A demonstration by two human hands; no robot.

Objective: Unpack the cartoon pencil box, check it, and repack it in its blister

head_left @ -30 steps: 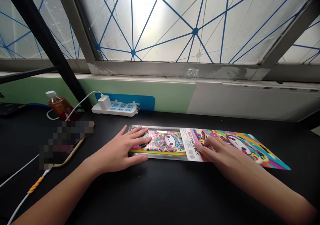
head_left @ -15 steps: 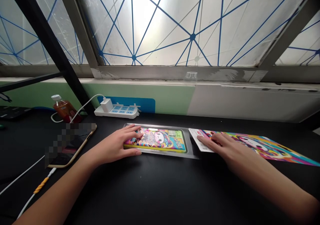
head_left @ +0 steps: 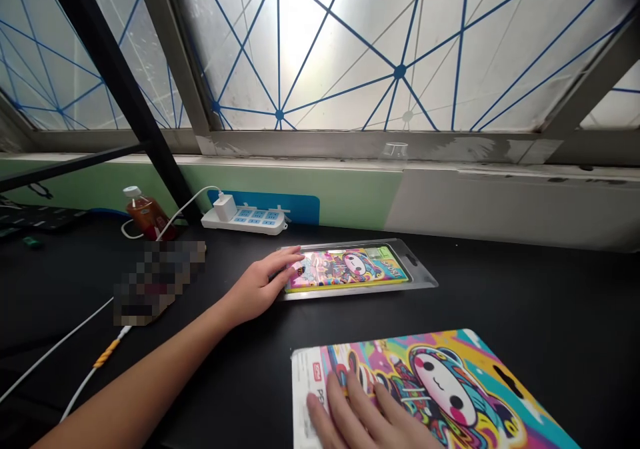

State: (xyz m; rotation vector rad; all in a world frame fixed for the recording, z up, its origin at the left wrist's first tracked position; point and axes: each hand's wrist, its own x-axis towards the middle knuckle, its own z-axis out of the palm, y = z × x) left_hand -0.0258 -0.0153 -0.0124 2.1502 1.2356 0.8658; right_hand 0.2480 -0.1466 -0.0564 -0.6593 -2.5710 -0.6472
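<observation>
A clear plastic blister tray [head_left: 423,281] lies on the black table, slightly turned. Inside it is a flat, colourful cartoon-printed item [head_left: 345,268] with a yellow-green edge; what kind it is I cannot make out. My left hand [head_left: 265,286] grips the tray's left end, its fingertips over the edge. Closer to me lies a bright printed backing card [head_left: 445,382] with a white-faced cartoon figure and a hanging slot. My right hand [head_left: 367,416] rests flat on the card's left part, fingers spread, its wrist out of frame.
A phone [head_left: 160,286], blurred out, lies at the left with a white cable [head_left: 80,392]. Behind it stand a reddish drink bottle [head_left: 150,216] and a white power strip [head_left: 245,219] with a plugged-in charger. A dark keyboard [head_left: 40,217] sits far left. The window wall bounds the back.
The card has come from the right towards me and lies flat under my right hand. The tray has shifted right and turned a little, with my left hand still at its left end.
</observation>
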